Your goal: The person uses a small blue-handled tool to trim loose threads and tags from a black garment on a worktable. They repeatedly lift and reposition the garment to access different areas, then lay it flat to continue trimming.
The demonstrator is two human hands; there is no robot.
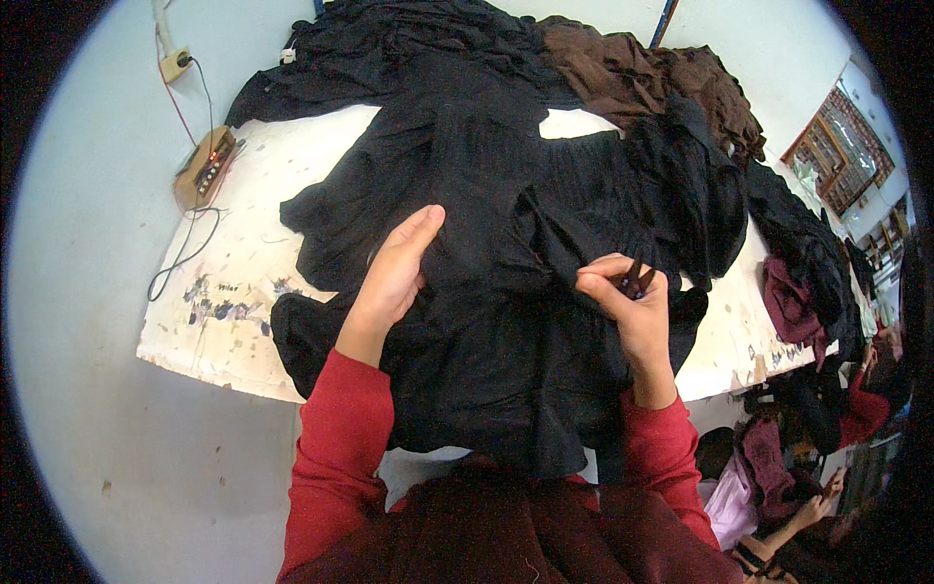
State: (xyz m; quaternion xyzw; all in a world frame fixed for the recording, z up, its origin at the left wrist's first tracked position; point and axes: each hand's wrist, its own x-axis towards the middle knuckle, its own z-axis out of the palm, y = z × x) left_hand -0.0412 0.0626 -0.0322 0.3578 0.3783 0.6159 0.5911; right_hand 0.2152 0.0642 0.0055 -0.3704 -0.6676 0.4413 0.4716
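A black garment [467, 331] lies spread and rumpled in front of me, its lower part hanging over the table's near edge. My left hand [397, 268] is at its left side, thumb laid along the cloth and the other fingers curled in against it, partly hidden. On the right, my right hand [630, 297] pinches a fold of the same cloth between thumb and forefinger. Tucked in that hand's fingers is a small dark tool with two points, which looks like thread snips [637, 279].
The pale, paint-stained table [219, 336] carries heaped black clothes [418, 49] and brown clothes [623, 73] at the back. A corded box with a red light [206, 167] stands at its left edge. Maroon cloth [790, 302] lies right. Another person's hand [812, 508] shows lower right.
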